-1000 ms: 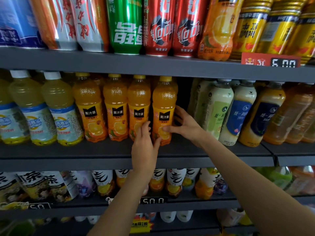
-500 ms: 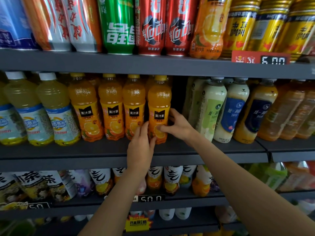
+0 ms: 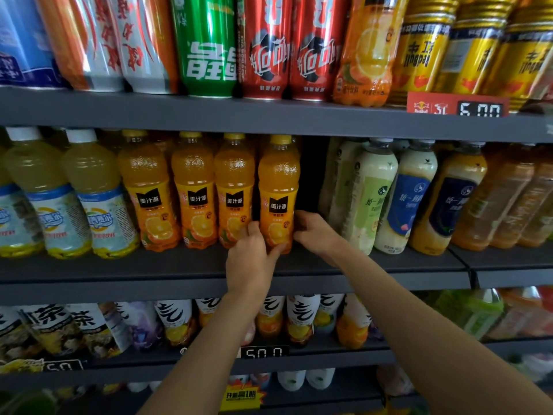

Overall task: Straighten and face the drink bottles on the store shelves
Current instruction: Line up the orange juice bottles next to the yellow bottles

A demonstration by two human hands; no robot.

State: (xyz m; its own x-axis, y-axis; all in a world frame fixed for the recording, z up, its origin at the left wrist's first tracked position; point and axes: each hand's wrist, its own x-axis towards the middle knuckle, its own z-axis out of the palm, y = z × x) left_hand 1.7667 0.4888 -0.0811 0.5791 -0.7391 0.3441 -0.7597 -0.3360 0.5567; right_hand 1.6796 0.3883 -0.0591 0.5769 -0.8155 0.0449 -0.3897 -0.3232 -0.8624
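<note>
Several orange juice bottles with yellow caps and black labels stand in a row on the middle shelf. The rightmost orange juice bottle stands upright with its label facing out. My left hand grips its base from the left and front. My right hand holds its lower right side, fingers curled behind the bottle. The neighbouring orange bottle stands just left of my left hand.
Pale yellow bottles with white caps stand at the left, milk tea bottles lean at the right beyond a dark gap. Cans fill the top shelf. More bottles line the lower shelf behind a price tag.
The view drifted slightly right and down. Both hands stay on the rightmost orange bottle, my left hand shifting a little closer round its base; its label now faces squarely front.
</note>
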